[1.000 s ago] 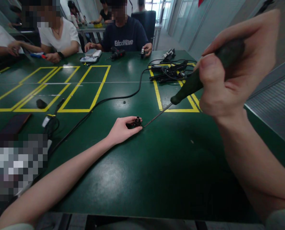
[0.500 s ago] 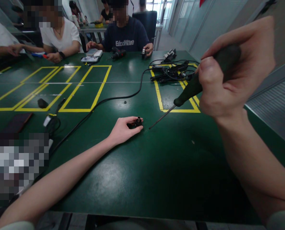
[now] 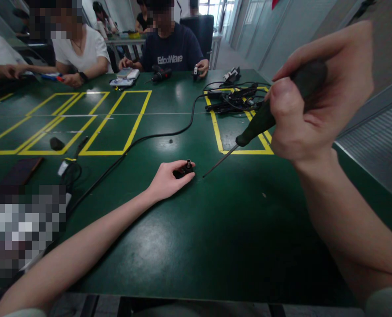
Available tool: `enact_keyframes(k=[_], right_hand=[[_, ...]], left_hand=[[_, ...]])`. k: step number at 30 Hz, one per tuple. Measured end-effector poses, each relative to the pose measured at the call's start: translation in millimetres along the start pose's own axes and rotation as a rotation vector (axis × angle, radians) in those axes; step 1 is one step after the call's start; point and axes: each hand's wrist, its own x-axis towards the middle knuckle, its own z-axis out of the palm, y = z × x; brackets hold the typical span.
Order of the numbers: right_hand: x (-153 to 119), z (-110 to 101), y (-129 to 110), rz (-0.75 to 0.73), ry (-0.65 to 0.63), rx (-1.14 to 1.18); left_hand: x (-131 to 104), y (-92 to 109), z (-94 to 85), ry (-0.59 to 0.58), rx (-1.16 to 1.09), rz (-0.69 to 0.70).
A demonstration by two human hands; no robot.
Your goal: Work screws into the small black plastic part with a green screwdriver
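Note:
My left hand rests on the green table, its thumb and fingers closed round a small black part with a metal-looking cylinder standing up from it. Up at the right, nearer the camera, my right hand grips the dark handle of a screwdriver. The thin shaft slants down to the left, and its tip shows a little to the right of the black part, apart from it. Fingers of my left hand partly cover the black part.
A pile of black cables and parts lies at the back right, with a long black cable running left. A power drill lies before a person across the table. A dark flat object is at left.
The whole view has shifted very slightly. Both hands keep their grips, and the screwdriver tip remains beside the black part.

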Motion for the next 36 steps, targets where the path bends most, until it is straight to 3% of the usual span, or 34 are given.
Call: enact_keyframes(k=[12,22,36], right_hand=[[-0.8,3.8,-3.7,0.095,0.039,0.197],[0.1,4.1,-1.8,0.058,0.033,0.200],[1.5,4.5,2.3,0.034,-0.078,0.141]], left_hand=[[1.2,-1.2,-2.1,-0.069,-0.052,-0.061],[0.7,-4.1,-1.7,-0.080,-0.040,-0.029],[1.2,-1.9,0.6,-0.095,0.001,-0.008]])
